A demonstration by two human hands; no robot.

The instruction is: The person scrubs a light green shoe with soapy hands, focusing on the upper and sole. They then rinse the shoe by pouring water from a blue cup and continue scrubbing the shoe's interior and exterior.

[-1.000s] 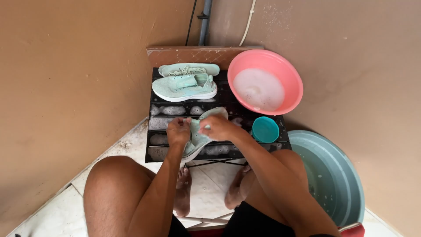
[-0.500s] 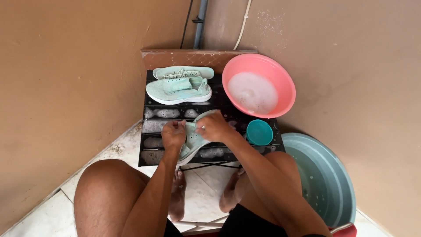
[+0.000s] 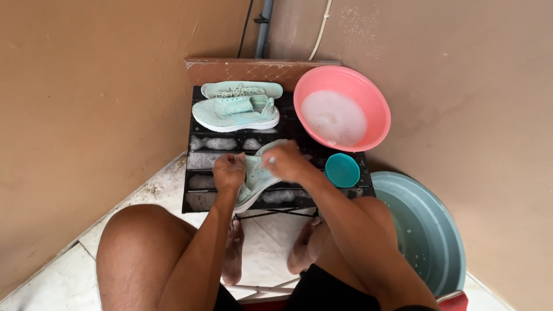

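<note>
Wall, far L: plain tan wall (image 3: 86,103), meets pale floor tiles (image 3: 52,282) at the bottom.
L knee: bare knee (image 3: 138,242) low in view, person seated, both bare feet (image 3: 233,253) on the tiles under the table.
Table: low black slatted table (image 3: 199,184), soap foam across the slats.
Back of table: mint sneaker (image 3: 236,112) on its sole, toe pointing L; a matching insole (image 3: 242,89) lies just behind it, w/ a brown tiled ledge (image 3: 230,69) behind that.
L hand: left hand (image 3: 228,173) closed around the near end of the wet sneaker (image 3: 256,175), fingers curled over its edge.
Wet sneaker: mint, same kind as the other, tilted on the table's front half, between both hands (white sole edge shows below the L wrist).
R hand: right hand (image 3: 288,161) clamped on the upper part of the wet sneaker, knuckles up; can't tell if sth small is in the fist too.
Cup: small teal cup (image 3: 342,170) on the table, just R of the R forearm.
Pink basin: pink basin (image 3: 368,98) at the table's back R corner, cloudy soapy water inside.
Big tub: grey-green tub (image 3: 438,236) on the floor, R of the R knee, near the R wall.
Pipes: grey pipe (image 3: 264,29) & white cable (image 3: 321,29) run up the corner.
</note>
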